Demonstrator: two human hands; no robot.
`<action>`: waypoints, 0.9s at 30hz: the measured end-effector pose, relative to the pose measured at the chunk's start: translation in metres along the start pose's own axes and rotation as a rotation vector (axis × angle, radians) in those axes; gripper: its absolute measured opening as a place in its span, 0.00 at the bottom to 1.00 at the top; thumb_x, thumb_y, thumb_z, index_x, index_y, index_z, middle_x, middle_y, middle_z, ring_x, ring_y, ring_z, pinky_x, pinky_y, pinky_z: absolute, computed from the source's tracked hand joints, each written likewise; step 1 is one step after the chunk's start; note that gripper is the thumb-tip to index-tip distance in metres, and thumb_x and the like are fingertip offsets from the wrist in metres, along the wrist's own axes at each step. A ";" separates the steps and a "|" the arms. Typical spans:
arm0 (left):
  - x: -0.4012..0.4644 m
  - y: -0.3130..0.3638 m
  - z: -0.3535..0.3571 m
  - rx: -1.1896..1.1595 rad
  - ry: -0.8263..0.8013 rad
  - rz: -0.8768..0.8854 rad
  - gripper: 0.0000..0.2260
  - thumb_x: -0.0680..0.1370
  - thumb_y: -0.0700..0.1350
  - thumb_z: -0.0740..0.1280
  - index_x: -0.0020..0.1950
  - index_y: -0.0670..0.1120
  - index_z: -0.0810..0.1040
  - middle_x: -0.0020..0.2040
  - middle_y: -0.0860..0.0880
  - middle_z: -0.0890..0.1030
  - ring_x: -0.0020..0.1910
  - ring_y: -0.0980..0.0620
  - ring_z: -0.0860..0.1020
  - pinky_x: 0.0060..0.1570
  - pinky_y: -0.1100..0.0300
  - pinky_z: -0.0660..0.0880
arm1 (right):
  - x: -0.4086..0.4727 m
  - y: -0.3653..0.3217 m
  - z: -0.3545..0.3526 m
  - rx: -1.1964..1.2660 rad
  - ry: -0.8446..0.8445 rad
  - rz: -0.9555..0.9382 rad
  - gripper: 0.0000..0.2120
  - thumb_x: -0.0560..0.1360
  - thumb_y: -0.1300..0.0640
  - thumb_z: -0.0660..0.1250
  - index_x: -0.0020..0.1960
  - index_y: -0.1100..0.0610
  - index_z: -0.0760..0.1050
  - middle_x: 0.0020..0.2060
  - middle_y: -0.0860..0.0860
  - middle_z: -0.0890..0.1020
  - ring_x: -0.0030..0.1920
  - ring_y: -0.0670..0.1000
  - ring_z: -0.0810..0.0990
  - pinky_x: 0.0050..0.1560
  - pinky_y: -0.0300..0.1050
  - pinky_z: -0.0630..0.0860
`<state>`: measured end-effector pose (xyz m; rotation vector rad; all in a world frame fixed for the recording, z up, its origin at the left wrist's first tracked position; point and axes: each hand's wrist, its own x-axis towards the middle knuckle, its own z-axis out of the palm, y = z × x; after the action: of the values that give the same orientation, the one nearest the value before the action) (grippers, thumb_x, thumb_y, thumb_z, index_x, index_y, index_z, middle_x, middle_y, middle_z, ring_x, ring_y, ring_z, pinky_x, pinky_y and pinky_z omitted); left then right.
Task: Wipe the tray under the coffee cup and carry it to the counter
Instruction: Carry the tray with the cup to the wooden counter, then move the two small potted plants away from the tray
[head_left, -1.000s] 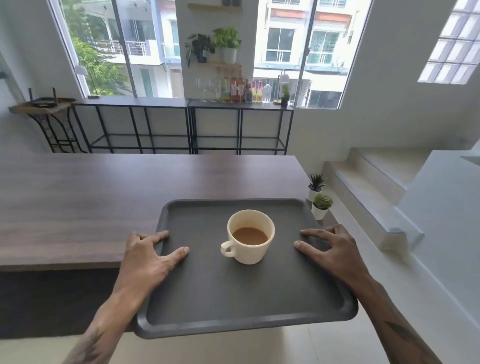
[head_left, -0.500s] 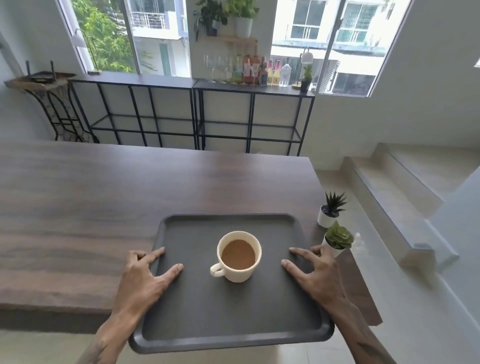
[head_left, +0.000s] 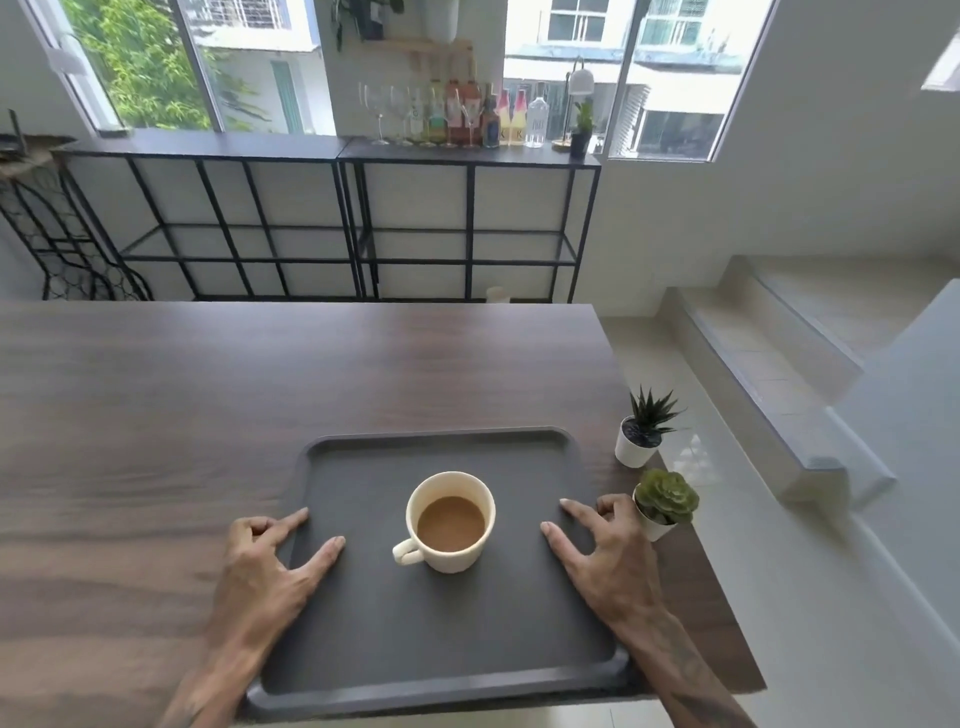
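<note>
Head view: tray (head_left: 436, 634) gripped between both hands' fingers (head_left: 317, 558).

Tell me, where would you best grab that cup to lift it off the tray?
By the handle of the cup, coming from the left: the loop sticks out toward the left hand. The cup stands upright and holds coffee, so lift it straight up off the tray.

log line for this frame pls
phase: setting tray on counter | tray: mostly over wooden counter | cup: upright, coffee inside | left hand, right hand: gripping tray sides
</note>
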<state>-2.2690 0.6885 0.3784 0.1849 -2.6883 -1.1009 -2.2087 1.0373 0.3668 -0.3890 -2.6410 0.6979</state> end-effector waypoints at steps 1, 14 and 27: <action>0.002 -0.001 0.002 0.006 0.004 0.007 0.26 0.65 0.52 0.80 0.60 0.47 0.83 0.50 0.48 0.71 0.49 0.52 0.74 0.51 0.57 0.72 | 0.000 -0.001 0.001 -0.012 0.005 0.006 0.20 0.69 0.41 0.75 0.56 0.50 0.84 0.47 0.51 0.72 0.45 0.50 0.77 0.39 0.40 0.78; 0.017 -0.004 0.008 0.101 0.028 0.022 0.23 0.65 0.52 0.81 0.57 0.46 0.84 0.51 0.48 0.71 0.53 0.45 0.75 0.57 0.50 0.73 | 0.006 -0.007 0.012 -0.209 0.016 -0.018 0.18 0.71 0.41 0.73 0.56 0.49 0.84 0.50 0.55 0.77 0.43 0.53 0.80 0.30 0.44 0.80; 0.041 0.162 -0.016 -0.208 0.068 0.537 0.05 0.75 0.41 0.71 0.50 0.48 0.83 0.42 0.51 0.79 0.39 0.63 0.76 0.39 0.71 0.68 | -0.058 -0.045 -0.106 0.117 0.235 0.099 0.07 0.70 0.50 0.75 0.48 0.47 0.84 0.38 0.41 0.84 0.34 0.40 0.80 0.36 0.34 0.77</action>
<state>-2.3087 0.7844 0.5103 -0.4951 -2.3270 -1.1491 -2.1192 1.0225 0.4582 -0.5367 -2.3615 0.7828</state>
